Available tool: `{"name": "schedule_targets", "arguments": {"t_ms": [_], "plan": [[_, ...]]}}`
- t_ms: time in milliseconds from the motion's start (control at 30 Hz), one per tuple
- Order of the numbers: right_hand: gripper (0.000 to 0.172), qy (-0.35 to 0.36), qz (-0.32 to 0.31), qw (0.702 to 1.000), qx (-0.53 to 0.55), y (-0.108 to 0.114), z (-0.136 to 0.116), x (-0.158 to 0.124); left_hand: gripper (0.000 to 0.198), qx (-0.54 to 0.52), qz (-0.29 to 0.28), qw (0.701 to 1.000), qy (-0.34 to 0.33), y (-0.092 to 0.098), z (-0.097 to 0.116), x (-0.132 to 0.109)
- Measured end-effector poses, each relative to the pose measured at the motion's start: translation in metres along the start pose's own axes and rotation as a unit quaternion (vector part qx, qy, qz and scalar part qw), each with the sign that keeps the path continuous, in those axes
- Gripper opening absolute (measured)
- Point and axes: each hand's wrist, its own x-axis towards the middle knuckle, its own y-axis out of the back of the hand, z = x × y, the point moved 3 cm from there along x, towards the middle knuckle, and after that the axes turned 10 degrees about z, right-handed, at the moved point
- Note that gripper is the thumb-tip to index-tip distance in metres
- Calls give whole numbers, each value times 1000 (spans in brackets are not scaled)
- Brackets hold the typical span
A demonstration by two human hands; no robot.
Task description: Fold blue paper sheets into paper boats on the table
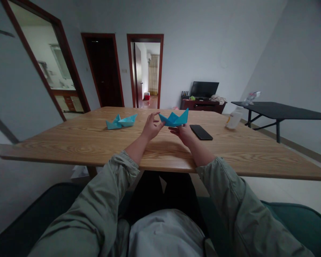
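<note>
"Room and surface first?"

"Plain grey-walled room with three dark-framed doorways ahead. One light wooden table point(96, 150) spans the foreground. Beyond it stand one low cabinet point(203, 106) and one flat-screen TV point(204, 89), with one black side table point(280, 110) to the right."

"Items on the wooden table?"

"One folded teal paper boat point(121, 121), left of centre, well apart from the hands. One black smartphone point(200, 132), lying flat, just beside the right hand. One white cup point(234, 119), towards the right edge."

"Item in hand?"

"One blue origami boat point(173, 119), held just above the tabletop, a little right of centre, its peaks pointing up."

"Finger state, each hand?"

"Right hand point(183, 135): palm up beneath the hull, fingers curled under it, cradling the paper. Left hand point(151, 127): fingers spread and unclenched, their tips at the boat's left end. Whether they pinch the paper, I cannot tell."

"Handling notes?"

"Judged from the folds: very light, stiff along its creases, soft elsewhere, and easily crushed. The smooth paper may slide a little against the skin. Best taken by the underside of the hull or its pointed ends, with a light grip, leaving the peaks free."

"Clothing?"

"One olive jacket, left sleeve point(109, 200) pushed back to the forearm."
</note>
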Motion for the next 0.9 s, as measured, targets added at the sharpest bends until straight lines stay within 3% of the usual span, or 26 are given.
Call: {"name": "schedule_targets", "arguments": {"t_ms": [67,133,200,333,533,733,900], "plan": [[38,47,38,998,-34,1,0,1,58,74,2,993,-97,-2,11,-4],[40,104,62,990,-65,0,-2,1,62,140,-34,970,-196,-9,24,-9],[37,158,68,980,-98,-2,-4,-3,62,195,-53,948,-245,-17,32,-13],[22,228,93,945,-214,-7,-12,-13,61,250,-19,938,-238,-23,37,-11],[24,283,139,888,-335,-9,-23,-24,51,221,-7,952,-212,-17,33,-8],[25,353,162,854,-348,-6,-23,-22,50,169,-20,967,-192,-19,31,-9],[25,402,110,845,-336,-7,-21,-21,41,138,-39,970,-195,-20,31,-9]]}}
